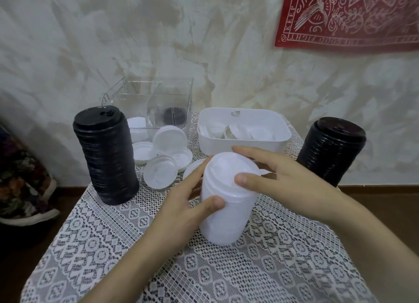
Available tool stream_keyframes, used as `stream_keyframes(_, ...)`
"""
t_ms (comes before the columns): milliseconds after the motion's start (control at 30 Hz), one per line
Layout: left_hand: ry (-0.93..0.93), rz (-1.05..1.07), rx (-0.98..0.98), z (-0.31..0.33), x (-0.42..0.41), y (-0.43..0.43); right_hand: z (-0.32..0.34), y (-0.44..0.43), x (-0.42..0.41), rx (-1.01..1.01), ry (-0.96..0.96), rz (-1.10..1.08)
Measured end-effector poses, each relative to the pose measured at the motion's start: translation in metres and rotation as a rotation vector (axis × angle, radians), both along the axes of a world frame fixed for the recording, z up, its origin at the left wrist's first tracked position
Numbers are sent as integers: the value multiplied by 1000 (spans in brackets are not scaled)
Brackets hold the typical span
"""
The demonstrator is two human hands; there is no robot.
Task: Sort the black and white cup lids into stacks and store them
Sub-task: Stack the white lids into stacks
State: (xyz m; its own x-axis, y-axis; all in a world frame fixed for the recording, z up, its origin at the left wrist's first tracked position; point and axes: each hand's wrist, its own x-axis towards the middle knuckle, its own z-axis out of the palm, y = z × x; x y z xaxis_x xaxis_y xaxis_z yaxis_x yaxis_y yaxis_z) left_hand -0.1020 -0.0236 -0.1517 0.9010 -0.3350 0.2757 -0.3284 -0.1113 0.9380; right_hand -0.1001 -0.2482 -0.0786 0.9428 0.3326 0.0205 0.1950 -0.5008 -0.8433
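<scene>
Single head-worn wide-angle view, aimed forward and down.
It looks from close above a white lace-covered table (102,246) filling the lower frame, with left hand (179,203) and right hand (283,173) near at centre on a stack of white plastic lids (229,223); a stained plaster wall (204,42) spans the top.

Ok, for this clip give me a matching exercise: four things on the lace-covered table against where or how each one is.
1. tall white stack of plastic lids
2. white rectangular plastic tub
3. clear square plastic box
4. left-hand tall black stack of plastic lids

a. loose white lids inside
b. standing free at the table's left side
c. gripped by left hand and right hand
d. rearmost, by the wall

Pairs: 1-c, 2-a, 3-d, 4-b
</scene>
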Motion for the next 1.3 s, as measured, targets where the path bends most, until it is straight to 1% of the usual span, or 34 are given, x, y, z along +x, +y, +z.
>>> stream_keyframes(133, 24, -5, 10, 0, -1, 3, -5, -2, -2, 17, 52, 91)
stream_keyframes(300, 68, -42, 66, 2, -2, 6, -7, -1, -3, 24, 36, 87)
stream_keyframes(500, 34, -42, 73, 0, 0, 5, -10, -3, -3, 20, 52, 93)
stream_keyframes(600, 9, -32, 76, -2, 0, 5, -13, 0, -5, 18, 53, 60)
stream_keyframes(733, -43, 10, 99, -4, 0, 4, -15, 8, -7, -53, -59, 24)
stream_keyframes(800, -44, 8, 110, -3, 0, 5, -15, 10, -9, -56, -93, 16)
stream_keyframes(900, -12, -6, 85, -1, 0, 6, -15, 5, -8, -13, -67, 14)
stream_keyframes(1000, 6, -22, 69, -1, 1, 7, -13, -4, -6, 89, 9, 27)
stream_keyframes(1133, 16, -42, 89, -1, 1, 10, -11, -10, -5, 164, -2, 69)
stream_keyframes(1300, 39, -65, 119, -4, -2, 12, -19, -3, -7, 327, 89, 13)
